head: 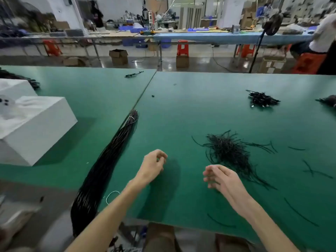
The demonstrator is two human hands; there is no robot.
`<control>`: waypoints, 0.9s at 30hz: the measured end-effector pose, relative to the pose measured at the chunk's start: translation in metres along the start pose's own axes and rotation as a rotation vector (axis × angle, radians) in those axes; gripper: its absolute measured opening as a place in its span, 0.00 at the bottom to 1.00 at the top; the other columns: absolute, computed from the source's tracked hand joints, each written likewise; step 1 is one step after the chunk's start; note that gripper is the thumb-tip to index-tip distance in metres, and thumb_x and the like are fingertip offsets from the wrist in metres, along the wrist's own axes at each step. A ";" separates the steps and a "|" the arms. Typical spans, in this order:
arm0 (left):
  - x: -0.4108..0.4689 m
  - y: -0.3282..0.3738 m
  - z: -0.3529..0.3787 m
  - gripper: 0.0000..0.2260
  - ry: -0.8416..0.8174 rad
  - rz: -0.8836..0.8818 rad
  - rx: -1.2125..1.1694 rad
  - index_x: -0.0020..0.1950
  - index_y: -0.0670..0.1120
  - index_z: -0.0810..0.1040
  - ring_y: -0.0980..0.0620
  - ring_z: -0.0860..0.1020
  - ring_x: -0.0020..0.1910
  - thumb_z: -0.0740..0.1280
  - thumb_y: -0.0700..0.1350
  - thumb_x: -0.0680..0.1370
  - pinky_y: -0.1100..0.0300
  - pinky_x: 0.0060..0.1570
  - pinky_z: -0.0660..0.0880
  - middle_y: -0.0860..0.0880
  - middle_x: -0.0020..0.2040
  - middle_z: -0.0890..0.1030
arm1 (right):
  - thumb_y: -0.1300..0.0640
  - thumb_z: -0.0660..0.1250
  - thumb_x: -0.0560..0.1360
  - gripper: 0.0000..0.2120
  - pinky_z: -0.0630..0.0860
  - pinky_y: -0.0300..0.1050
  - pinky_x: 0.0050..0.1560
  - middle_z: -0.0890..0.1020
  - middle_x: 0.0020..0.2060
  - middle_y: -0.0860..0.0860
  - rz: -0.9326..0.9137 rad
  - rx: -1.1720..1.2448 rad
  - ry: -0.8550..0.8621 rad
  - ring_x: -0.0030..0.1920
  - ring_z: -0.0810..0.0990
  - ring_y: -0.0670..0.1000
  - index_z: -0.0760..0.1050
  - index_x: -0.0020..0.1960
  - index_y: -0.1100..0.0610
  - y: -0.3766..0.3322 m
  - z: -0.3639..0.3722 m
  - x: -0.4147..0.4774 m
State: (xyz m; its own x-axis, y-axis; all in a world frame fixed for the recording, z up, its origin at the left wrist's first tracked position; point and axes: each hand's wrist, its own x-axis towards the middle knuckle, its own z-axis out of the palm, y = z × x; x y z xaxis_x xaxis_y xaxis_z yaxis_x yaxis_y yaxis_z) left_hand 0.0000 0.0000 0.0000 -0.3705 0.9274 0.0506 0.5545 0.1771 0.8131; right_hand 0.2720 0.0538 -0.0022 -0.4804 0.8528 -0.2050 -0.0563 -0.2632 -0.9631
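Observation:
My left hand (154, 164) hovers above the green table (181, 110) near its front edge. Its fingers are loosely curled toward the thumb, and I see nothing between them. My right hand (221, 177) hovers to the right, fingers relaxed and slightly blurred, holding nothing. Just beyond the right hand lies a tangled pile of short black ties (229, 151). To the left of my left hand lies a long bundle of black wires (109, 160). It is bound with a white tie near its far end and hangs over the table's front edge.
A white box (32, 128) stands at the left. A smaller heap of black cable pieces (262, 100) lies far right, and loose ties (309, 168) are scattered at the right. A white tie loop (111, 195) lies near my left forearm. Other benches and red stools stand behind.

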 end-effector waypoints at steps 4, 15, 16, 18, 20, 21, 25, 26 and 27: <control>0.030 -0.016 -0.015 0.11 0.237 -0.006 0.419 0.62 0.40 0.78 0.43 0.78 0.53 0.62 0.35 0.82 0.48 0.55 0.76 0.44 0.59 0.77 | 0.59 0.64 0.84 0.11 0.82 0.45 0.39 0.85 0.45 0.61 -0.044 -0.078 0.164 0.43 0.86 0.54 0.81 0.52 0.64 0.005 0.010 0.020; 0.081 -0.053 -0.083 0.16 0.299 -0.247 1.048 0.63 0.39 0.71 0.41 0.74 0.62 0.67 0.33 0.76 0.52 0.60 0.73 0.40 0.63 0.74 | 0.55 0.65 0.83 0.14 0.81 0.47 0.33 0.84 0.35 0.55 -0.242 -0.379 0.156 0.33 0.82 0.57 0.81 0.43 0.60 0.023 0.012 0.015; 0.081 -0.055 -0.083 0.16 0.283 -0.252 1.060 0.62 0.40 0.72 0.41 0.76 0.60 0.67 0.33 0.76 0.52 0.59 0.74 0.40 0.62 0.74 | 0.55 0.65 0.83 0.14 0.81 0.48 0.33 0.84 0.35 0.55 -0.241 -0.375 0.161 0.33 0.82 0.57 0.81 0.43 0.60 0.023 0.011 0.014; 0.079 -0.054 -0.081 0.15 0.244 -0.279 1.072 0.62 0.39 0.71 0.40 0.78 0.58 0.67 0.32 0.76 0.51 0.56 0.76 0.39 0.61 0.75 | 0.56 0.65 0.83 0.13 0.81 0.49 0.34 0.84 0.35 0.55 -0.237 -0.383 0.166 0.33 0.83 0.58 0.81 0.43 0.60 0.024 0.011 0.014; 0.077 -0.052 -0.079 0.15 0.219 -0.278 1.115 0.61 0.40 0.71 0.41 0.79 0.57 0.67 0.32 0.76 0.52 0.56 0.75 0.39 0.61 0.76 | 0.56 0.65 0.83 0.13 0.81 0.48 0.33 0.84 0.35 0.55 -0.237 -0.388 0.163 0.33 0.82 0.58 0.81 0.43 0.60 0.024 0.011 0.014; 0.076 -0.050 -0.077 0.14 0.205 -0.267 1.142 0.60 0.41 0.72 0.42 0.80 0.57 0.68 0.33 0.76 0.53 0.57 0.74 0.40 0.60 0.77 | 0.56 0.65 0.83 0.13 0.81 0.47 0.33 0.84 0.35 0.55 -0.241 -0.389 0.160 0.32 0.82 0.57 0.81 0.43 0.60 0.024 0.012 0.014; 0.073 -0.040 -0.066 0.11 0.185 -0.240 1.170 0.61 0.41 0.74 0.43 0.79 0.60 0.67 0.45 0.81 0.51 0.61 0.71 0.41 0.61 0.78 | 0.58 0.65 0.83 0.12 0.79 0.44 0.32 0.84 0.35 0.54 -0.251 -0.394 0.156 0.31 0.82 0.55 0.81 0.43 0.59 0.023 0.011 0.013; 0.073 -0.038 -0.061 0.12 0.183 -0.220 1.158 0.61 0.41 0.74 0.42 0.78 0.60 0.65 0.47 0.82 0.50 0.62 0.70 0.41 0.61 0.78 | 0.58 0.65 0.83 0.12 0.79 0.44 0.32 0.84 0.35 0.54 -0.250 -0.394 0.155 0.31 0.82 0.55 0.81 0.43 0.59 0.023 0.011 0.013; 0.071 -0.035 -0.057 0.12 0.182 -0.191 1.139 0.60 0.41 0.75 0.42 0.77 0.60 0.63 0.48 0.82 0.50 0.62 0.69 0.41 0.61 0.78 | 0.58 0.65 0.83 0.12 0.79 0.44 0.32 0.84 0.35 0.54 -0.251 -0.395 0.153 0.31 0.82 0.55 0.81 0.43 0.59 0.024 0.011 0.014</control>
State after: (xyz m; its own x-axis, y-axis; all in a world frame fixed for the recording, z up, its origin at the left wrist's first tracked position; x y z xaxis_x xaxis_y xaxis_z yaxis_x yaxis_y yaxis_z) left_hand -0.0881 0.0410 0.0085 -0.5698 0.8096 0.1412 0.7919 0.5868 -0.1689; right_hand 0.2546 0.0544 -0.0258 -0.3584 0.9324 0.0467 0.1967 0.1243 -0.9726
